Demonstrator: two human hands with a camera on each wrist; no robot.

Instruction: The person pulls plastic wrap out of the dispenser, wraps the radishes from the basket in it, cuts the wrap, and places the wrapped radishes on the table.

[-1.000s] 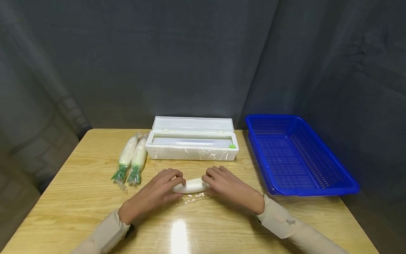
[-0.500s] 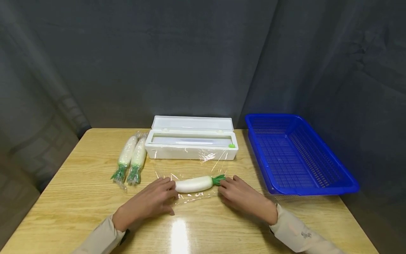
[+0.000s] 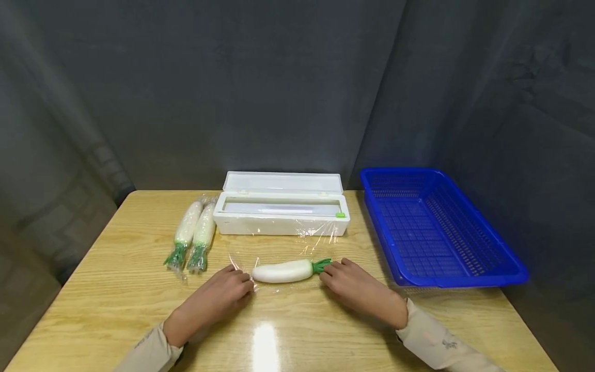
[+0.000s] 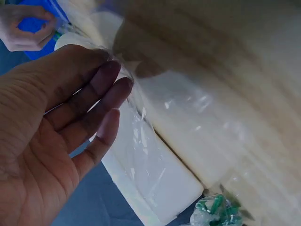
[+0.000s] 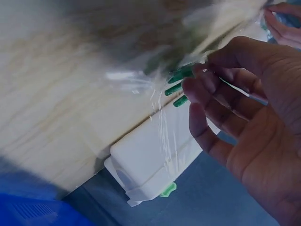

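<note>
A white radish (image 3: 283,272) with green stems (image 3: 321,265) lies sideways on a clear sheet of cling film (image 4: 146,141). My left hand (image 3: 218,297) is beyond the radish's plain tip, thumb and fingertips pinching the film's edge in the left wrist view. At the stem end, my right hand (image 3: 358,289) pinches the film too, its fingertips close to the green stems in the right wrist view. Behind the radish stands a white cling film dispenser (image 3: 281,226), lid raised, with a green cutter slide (image 3: 340,215). The film runs up over its front.
Two film-wrapped radishes (image 3: 187,225) lie side by side left of the dispenser. A blue plastic basket (image 3: 395,258) stands at the right of the wooden table (image 3: 116,310). Dark curtains hang behind the table.
Both hands have left the radish's body and moved apart to its two ends, uncovering the green stems. The left hand has since shifted slightly further left with the film's edge.
</note>
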